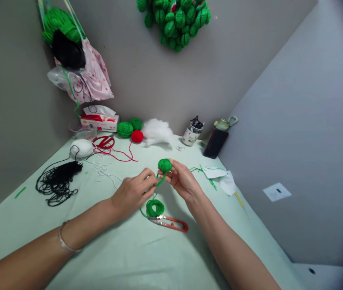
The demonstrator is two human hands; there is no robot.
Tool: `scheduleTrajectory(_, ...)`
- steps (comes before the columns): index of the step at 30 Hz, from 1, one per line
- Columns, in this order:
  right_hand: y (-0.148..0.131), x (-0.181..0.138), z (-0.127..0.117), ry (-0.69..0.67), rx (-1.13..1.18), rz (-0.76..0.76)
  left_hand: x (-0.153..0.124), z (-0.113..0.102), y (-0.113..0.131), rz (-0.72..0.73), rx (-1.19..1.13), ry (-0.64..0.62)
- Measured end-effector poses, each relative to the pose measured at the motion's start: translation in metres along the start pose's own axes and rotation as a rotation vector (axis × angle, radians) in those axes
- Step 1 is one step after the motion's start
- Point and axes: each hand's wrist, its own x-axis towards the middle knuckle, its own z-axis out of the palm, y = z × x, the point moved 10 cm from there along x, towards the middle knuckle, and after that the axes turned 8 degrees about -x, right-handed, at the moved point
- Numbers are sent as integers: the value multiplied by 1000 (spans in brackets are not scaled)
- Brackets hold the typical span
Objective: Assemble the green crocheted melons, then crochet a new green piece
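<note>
My right hand (185,180) holds a small green yarn ball (165,164) between thumb and fingers, above the middle of the table. Whether the ball is wound or crocheted I cannot tell. A green yarn strand (161,181) loops down from it to my left hand (135,189), whose fingers are pinched together on the strand. Below the hands lies a flat coil of green yarn (155,208). Orange-handled thread snips (171,222) rest just under the coil, blades towards the left.
Black yarn (59,181), white yarn (82,148) and red yarn (104,142) spread on the left. At the back stand a tissue box (100,123), white stuffing (156,132), a pen cup (193,133) and a phone (216,143). A yellow-handled hook (239,199) lies right.
</note>
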Motion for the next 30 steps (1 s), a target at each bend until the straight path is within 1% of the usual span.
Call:
scheduleTrajectory(3, -5, 0, -4, 1, -80, -32, 0, 10, -3, -25, -67, -93)
scheduleTrajectory(7, -14, 2, -12, 64, -160, -136, -1, 18, -10, -60, -173, -223)
scheduleTrajectory(9, -16, 3, -13, 59, -180, -157, 0, 16, -17, -106, -219, -235)
scheduleTrajectory(11, -17, 2, -11, 39, -190, -167, 2, 7, -27, -181, -249, -173)
scheduleTrajectory(13, -18, 1, -9, 24, -194, -179, 4, -5, -36, -268, -279, -69)
scheduleTrajectory(15, -19, -1, -5, 2, -190, -194, 5, -15, -41, -338, -329, 13)
scheduleTrajectory(17, -19, -4, 1, -38, -192, -210, 5, -18, -41, -379, -391, 52)
scheduleTrajectory(20, -22, -8, 11, -102, -212, -240, 6, -21, -40, -408, -452, 91)
scheduleTrajectory(22, -24, -10, 14, -111, -224, -253, 6, -23, -41, -415, -461, 121)
scheduleTrajectory(27, -34, -14, 13, -19, -269, -317, 4, -32, -40, -405, -410, 199)
scheduleTrajectory(30, -37, -19, 20, -33, -334, -364, 4, -33, -37, -397, -375, 196)
